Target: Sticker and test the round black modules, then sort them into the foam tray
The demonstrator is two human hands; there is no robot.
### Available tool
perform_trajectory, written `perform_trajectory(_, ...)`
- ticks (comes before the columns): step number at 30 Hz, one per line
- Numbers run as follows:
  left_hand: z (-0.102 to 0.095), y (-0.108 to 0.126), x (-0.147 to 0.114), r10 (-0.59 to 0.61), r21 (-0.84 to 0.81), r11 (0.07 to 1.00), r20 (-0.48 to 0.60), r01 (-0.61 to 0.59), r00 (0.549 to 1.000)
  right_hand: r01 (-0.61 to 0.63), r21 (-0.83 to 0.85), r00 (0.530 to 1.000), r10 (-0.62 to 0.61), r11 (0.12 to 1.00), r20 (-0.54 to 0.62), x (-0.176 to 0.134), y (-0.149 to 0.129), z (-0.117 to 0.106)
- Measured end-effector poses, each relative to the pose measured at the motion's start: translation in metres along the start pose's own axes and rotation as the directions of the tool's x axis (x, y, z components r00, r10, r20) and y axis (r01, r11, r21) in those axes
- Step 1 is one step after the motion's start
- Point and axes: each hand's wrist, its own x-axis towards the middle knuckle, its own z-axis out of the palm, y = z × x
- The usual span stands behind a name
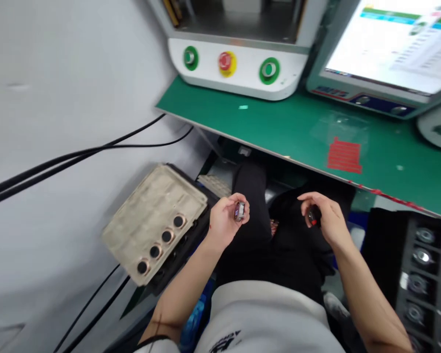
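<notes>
Above my lap, my left hand (pixel 223 218) is closed around a small silver-rimmed part (pixel 239 211) with a dark, purplish face. My right hand (pixel 328 216), its fingers curled, holds a small dark piece with a red end (pixel 313 216); its exact kind is unclear. Both hands are apart from each other and below the front edge of the green table (pixel 279 125). Beside my left forearm is a beige tray (pixel 143 211) with several round black pieces in copper-coloured rings along one edge. To the right of my right arm, a black tray (pixel 407 264) carries several round metallic parts.
A white machine front (pixel 242 76) with two green buttons and a red stop button stands on the table. At the right is a lit monitor (pixel 385 54). Red strips (pixel 344 155) lie on the tabletop. Black cables (pixel 95 152) cross at the left.
</notes>
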Motion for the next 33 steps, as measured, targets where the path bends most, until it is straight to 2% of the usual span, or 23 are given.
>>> perform_trajectory(4, 0.037, -0.012, 0.026, -0.035, 0.075, 0.997, 0.049, 0.031, 0.998, -0.010, 0.218, 0.999, 0.020, 0.976, -0.042, 0.008, -0.014, -0.020)
perform_trajectory(7, 0.056, -0.020, 0.041, 0.074, 0.239, 0.967, 0.084, -0.092, 0.994, 0.026, 0.280, 0.996, -0.002, 0.960, -0.087, 0.015, -0.025, -0.029)
perform_trajectory(11, 0.072, -0.018, 0.055, 0.227, 0.417, 0.860, 0.204, -0.295, 0.952, 0.151, 0.242, 0.984, -0.123, 0.959, -0.127, 0.016, -0.033, -0.036)
perform_trajectory(16, 0.084, -0.004, 0.062, 0.182, 0.476, 0.832, 0.253, -0.286, 0.950, 0.220, 0.132, 0.972, -0.206, 0.967, -0.114, 0.012, -0.037, -0.037)
perform_trajectory(20, 0.086, 0.002, 0.062, 0.099, 0.398, 0.893, 0.277, -0.208, 0.956, 0.212, 0.074, 0.970, -0.201, 0.975, -0.134, 0.017, -0.039, -0.034)
perform_trajectory(23, 0.084, 0.008, 0.059, -0.046, 0.266, 0.963, 0.305, -0.039, 0.951, 0.213, -0.007, 0.964, -0.211, 0.977, -0.162, 0.028, -0.041, -0.032)
perform_trajectory(27, 0.070, 0.016, 0.056, -0.181, 0.158, 0.978, 0.327, 0.135, 0.928, 0.229, -0.158, 0.955, -0.253, 0.960, -0.152, 0.053, -0.042, -0.027)
perform_trajectory(31, 0.050, 0.021, 0.056, -0.154, 0.120, 0.985, 0.321, 0.121, 0.934, 0.190, -0.479, 0.945, -0.291, 0.857, -0.146, 0.083, -0.041, -0.021)
perform_trajectory(33, 0.043, 0.024, 0.056, -0.128, 0.088, 0.990, 0.305, 0.106, 0.944, 0.179, -0.558, 0.944, -0.301, 0.810, -0.135, 0.097, -0.042, -0.019)
